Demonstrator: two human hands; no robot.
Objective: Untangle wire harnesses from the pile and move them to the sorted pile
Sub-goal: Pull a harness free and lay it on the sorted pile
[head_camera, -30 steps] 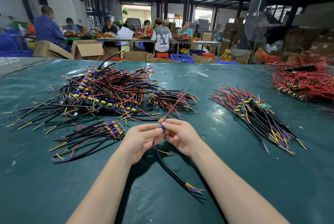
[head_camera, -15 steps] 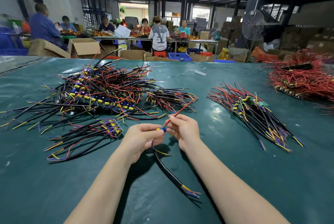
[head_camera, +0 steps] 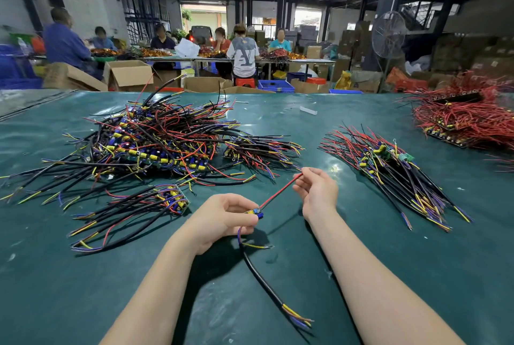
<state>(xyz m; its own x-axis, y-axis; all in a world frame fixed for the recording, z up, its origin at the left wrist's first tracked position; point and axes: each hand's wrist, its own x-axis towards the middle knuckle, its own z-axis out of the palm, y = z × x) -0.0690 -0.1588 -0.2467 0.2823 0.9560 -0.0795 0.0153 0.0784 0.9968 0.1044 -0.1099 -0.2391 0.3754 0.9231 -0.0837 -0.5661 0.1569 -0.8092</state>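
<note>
My left hand (head_camera: 222, 219) pinches the small board end of one wire harness (head_camera: 257, 212), whose black cable (head_camera: 264, 280) trails toward me across the green table. My right hand (head_camera: 317, 191) pinches the far end of that harness's red wire (head_camera: 278, 191), stretched straight between both hands. The big tangled pile (head_camera: 155, 141) of black, red and yellow harnesses lies at the left. A neater sorted pile (head_camera: 389, 169) lies at the right, beyond my right hand.
A small bundle of harnesses (head_camera: 130, 211) lies left of my left hand, another (head_camera: 261, 150) sits beside the big pile. A heap of red wires (head_camera: 467, 122) fills the far right. Behind the green table (head_camera: 417, 275), people sit among cardboard boxes.
My hands have moved apart: the right hand slid out along the red wire to its tip, pulling it straight, while the left hand kept hold of the board end.
</note>
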